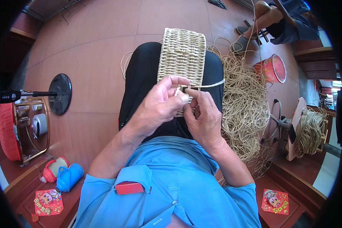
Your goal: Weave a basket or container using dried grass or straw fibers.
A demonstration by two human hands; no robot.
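Observation:
A pale woven panel [182, 57] of twisted cord rests on my lap, across dark trousers. At its near edge both hands meet around a small opening in the weave. My left hand [165, 100] is closed, thumb and forefinger pinching the cord and the weave's edge. Close beside it on the right, my right hand [203, 112] has its fingers bent around the same edge, also closed on the weave. A loose cord end [214, 84] sticks out to the right above my right hand. Part of the near weave is hidden behind my fingers.
A large tangled heap of cord [243, 106] lies on the floor at my right. Beyond it stand a red bucket [275, 68] and a seated person's legs [254, 26]. A round black stand base [60, 94] is at left, with blue and red flasks [69, 176] nearer.

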